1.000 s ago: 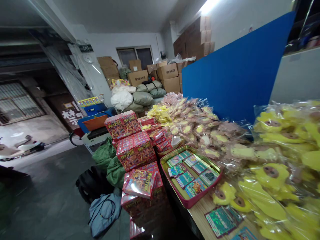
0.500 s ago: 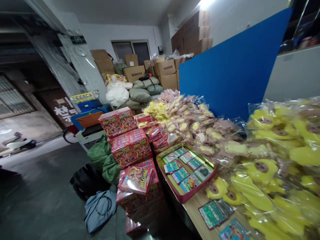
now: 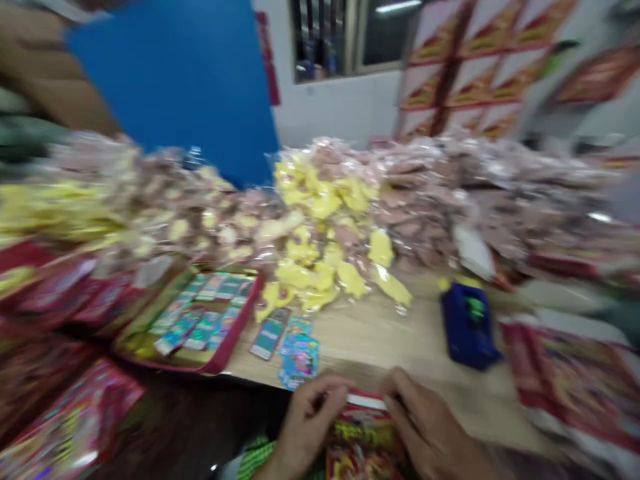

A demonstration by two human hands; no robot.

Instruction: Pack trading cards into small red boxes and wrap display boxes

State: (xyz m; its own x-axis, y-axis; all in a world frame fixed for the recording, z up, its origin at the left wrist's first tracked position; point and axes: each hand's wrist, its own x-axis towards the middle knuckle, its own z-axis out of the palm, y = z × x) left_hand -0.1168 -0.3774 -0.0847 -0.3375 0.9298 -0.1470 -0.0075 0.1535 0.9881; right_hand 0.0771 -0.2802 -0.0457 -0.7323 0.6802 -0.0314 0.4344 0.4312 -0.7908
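"Where is the red packet (image 3: 364, 443)?"

"Between the left hand (image 3: 310, 427) and the right hand (image 3: 435, 430), at the near side of the tabletop (image 3: 350, 343). Blur hides whether it touches the wood."

"And the fingers?"

"The left ones pinch its upper left corner against the thumb; the right ones pinch the upper right corner. A white strip shows between them."

"What lies about it?"

"Blue cards (image 3: 301, 357) just beyond the left hand, a green card (image 3: 270, 335) beside them, and a red-rimmed tray (image 3: 223, 360) of cards farther left. Bagged yellow toys (image 3: 313, 277) lie behind, a dark blue container (image 3: 463, 333) to the right."
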